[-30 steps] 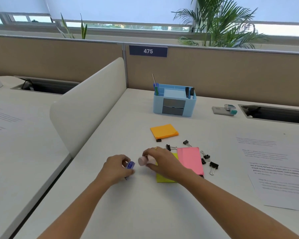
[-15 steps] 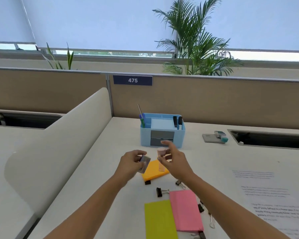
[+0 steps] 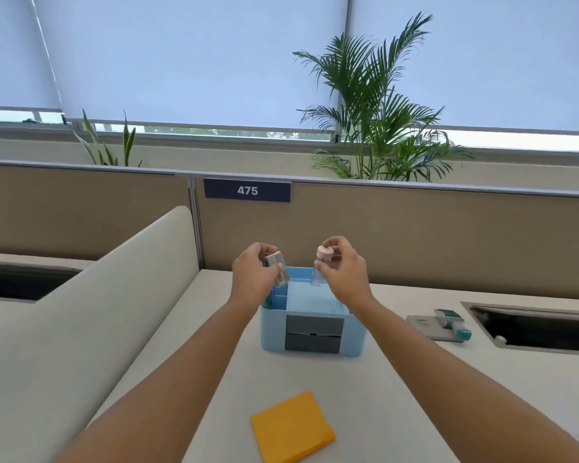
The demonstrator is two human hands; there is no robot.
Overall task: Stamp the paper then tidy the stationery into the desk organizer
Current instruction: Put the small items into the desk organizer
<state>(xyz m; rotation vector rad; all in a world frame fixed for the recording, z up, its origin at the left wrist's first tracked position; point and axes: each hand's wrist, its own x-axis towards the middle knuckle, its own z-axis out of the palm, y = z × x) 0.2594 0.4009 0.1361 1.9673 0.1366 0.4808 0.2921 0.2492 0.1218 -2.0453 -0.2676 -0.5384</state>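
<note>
Both hands have moved forward from the flat orange sticky pad (image 3: 291,426) to above the boxy light-blue plastic organizer (image 3: 272,332) on the smooth pale worktop (image 3: 415,396). The left hand (image 3: 256,280) pinches a small rectangular box (image 3: 276,267) with curled fingers (image 3: 264,248). The right hand (image 3: 345,277) pinches a clear cylindrical tube (image 3: 317,275) by its round pink cap.

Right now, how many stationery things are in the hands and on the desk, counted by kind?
Blue desk organizer: 1
Orange sticky note pad: 1
Small box, in left hand: 1
Pink-capped tube, in right hand: 1
Teal-tipped stamp: 1
Grey flat pad: 1
Total: 6
Pens in the organizer are mostly hidden, so not counted.
</note>
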